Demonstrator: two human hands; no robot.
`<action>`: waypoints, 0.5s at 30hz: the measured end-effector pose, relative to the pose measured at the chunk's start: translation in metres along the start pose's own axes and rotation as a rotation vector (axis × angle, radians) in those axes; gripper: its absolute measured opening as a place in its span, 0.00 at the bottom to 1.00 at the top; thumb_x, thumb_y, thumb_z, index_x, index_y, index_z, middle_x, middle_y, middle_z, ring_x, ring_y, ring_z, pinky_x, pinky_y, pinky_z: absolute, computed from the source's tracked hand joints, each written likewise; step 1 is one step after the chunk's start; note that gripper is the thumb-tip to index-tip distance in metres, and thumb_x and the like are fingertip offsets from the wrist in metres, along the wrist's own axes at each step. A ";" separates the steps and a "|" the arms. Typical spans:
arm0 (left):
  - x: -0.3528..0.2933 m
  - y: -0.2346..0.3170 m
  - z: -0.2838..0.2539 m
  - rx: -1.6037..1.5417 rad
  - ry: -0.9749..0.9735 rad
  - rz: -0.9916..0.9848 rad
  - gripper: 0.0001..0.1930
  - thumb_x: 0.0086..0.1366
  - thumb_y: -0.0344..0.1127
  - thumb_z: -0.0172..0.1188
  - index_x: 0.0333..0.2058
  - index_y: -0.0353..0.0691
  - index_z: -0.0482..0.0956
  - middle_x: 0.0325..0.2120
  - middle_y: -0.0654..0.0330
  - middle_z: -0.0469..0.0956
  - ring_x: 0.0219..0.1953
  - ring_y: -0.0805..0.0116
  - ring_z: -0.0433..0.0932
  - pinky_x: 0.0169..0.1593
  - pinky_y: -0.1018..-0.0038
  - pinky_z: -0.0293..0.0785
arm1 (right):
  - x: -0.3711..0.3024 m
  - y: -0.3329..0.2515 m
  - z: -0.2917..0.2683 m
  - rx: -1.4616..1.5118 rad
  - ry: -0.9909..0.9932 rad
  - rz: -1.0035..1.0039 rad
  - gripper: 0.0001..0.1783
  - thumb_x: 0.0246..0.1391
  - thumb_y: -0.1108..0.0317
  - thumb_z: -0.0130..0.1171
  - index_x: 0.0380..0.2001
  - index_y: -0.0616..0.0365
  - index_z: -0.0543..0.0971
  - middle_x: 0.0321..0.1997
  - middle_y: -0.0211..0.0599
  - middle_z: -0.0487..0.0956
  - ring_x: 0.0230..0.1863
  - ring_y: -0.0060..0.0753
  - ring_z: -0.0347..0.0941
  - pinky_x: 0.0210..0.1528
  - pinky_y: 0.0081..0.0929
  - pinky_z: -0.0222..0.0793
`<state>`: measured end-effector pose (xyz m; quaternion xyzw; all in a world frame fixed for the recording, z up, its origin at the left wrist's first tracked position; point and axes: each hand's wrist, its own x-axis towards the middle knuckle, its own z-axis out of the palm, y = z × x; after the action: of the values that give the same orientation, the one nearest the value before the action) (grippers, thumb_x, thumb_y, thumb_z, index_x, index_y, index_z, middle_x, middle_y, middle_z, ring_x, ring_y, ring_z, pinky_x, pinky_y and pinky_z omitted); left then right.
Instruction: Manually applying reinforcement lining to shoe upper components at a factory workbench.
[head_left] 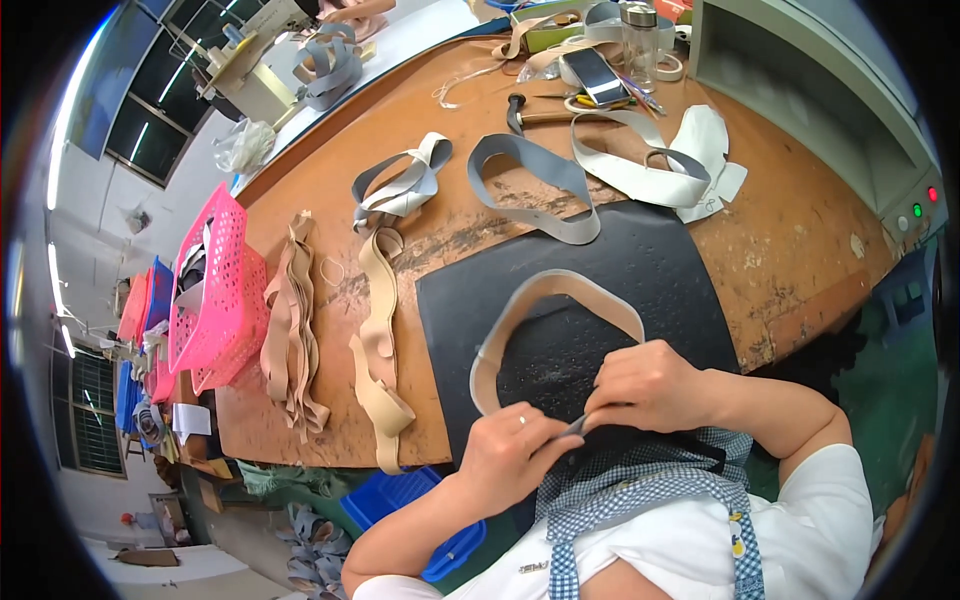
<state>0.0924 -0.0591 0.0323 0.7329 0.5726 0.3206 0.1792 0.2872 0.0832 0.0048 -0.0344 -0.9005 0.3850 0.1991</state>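
Observation:
A looped strip [515, 312], tan on its inner face with a pale grey edge, stands over a black mat [445, 320] at the table's near edge. My left hand [510, 450] pinches the strip's near part between thumb and fingers. Close beside it, my right hand [645, 388] grips the same strip, and a short grey piece shows between the two hands. The fingers cover the rest of that part. Beyond the mat's far edge lie a grey looped strip [535, 150] and a white and grey looped strip [640, 180].
Tan strips [298, 330] and cream strips [380, 300] lie left of the mat, near a pink basket [215, 300]. Farther back are a hammer [545, 116], a phone [595, 77] and a glass bottle [640, 45]. A grey machine housing [800, 90] stands at right.

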 end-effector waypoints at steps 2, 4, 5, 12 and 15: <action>0.006 0.007 -0.019 -0.060 -0.006 0.049 0.08 0.53 0.30 0.72 0.30 0.37 0.82 0.17 0.58 0.74 0.20 0.61 0.76 0.24 0.69 0.71 | 0.005 -0.003 -0.009 -0.072 0.185 -0.073 0.10 0.45 0.73 0.69 0.34 0.57 0.84 0.34 0.37 0.82 0.38 0.38 0.80 0.42 0.34 0.76; 0.021 0.011 -0.048 0.043 0.099 0.128 0.07 0.53 0.26 0.72 0.30 0.36 0.82 0.17 0.59 0.74 0.21 0.61 0.76 0.24 0.69 0.71 | 0.011 -0.001 -0.018 -0.285 0.540 -0.120 0.14 0.45 0.77 0.68 0.38 0.59 0.82 0.40 0.42 0.83 0.43 0.46 0.80 0.50 0.43 0.75; 0.032 0.010 -0.065 0.104 0.169 0.153 0.07 0.53 0.25 0.71 0.31 0.35 0.83 0.19 0.59 0.75 0.22 0.61 0.76 0.24 0.69 0.71 | 0.013 0.000 -0.026 -0.301 0.658 -0.062 0.17 0.46 0.81 0.66 0.43 0.61 0.80 0.43 0.44 0.82 0.45 0.46 0.79 0.49 0.40 0.75; 0.200 -0.077 -0.194 0.476 0.537 0.173 0.07 0.63 0.33 0.65 0.36 0.35 0.84 0.25 0.58 0.81 0.26 0.75 0.74 0.34 0.76 0.70 | -0.016 0.064 -0.028 -0.210 0.554 0.359 0.06 0.54 0.80 0.59 0.35 0.60 0.81 0.35 0.39 0.80 0.38 0.40 0.77 0.41 0.33 0.73; 0.253 -0.127 -0.217 0.400 0.554 0.138 0.08 0.63 0.33 0.65 0.37 0.34 0.84 0.27 0.53 0.82 0.28 0.67 0.78 0.36 0.73 0.72 | -0.025 0.074 -0.022 -0.307 0.533 0.287 0.06 0.54 0.80 0.59 0.35 0.61 0.80 0.35 0.40 0.80 0.37 0.43 0.76 0.40 0.34 0.73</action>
<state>-0.1108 0.1949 0.1776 0.6755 0.6003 0.4002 -0.1523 0.3116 0.1449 -0.0417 -0.2898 -0.8504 0.2465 0.3635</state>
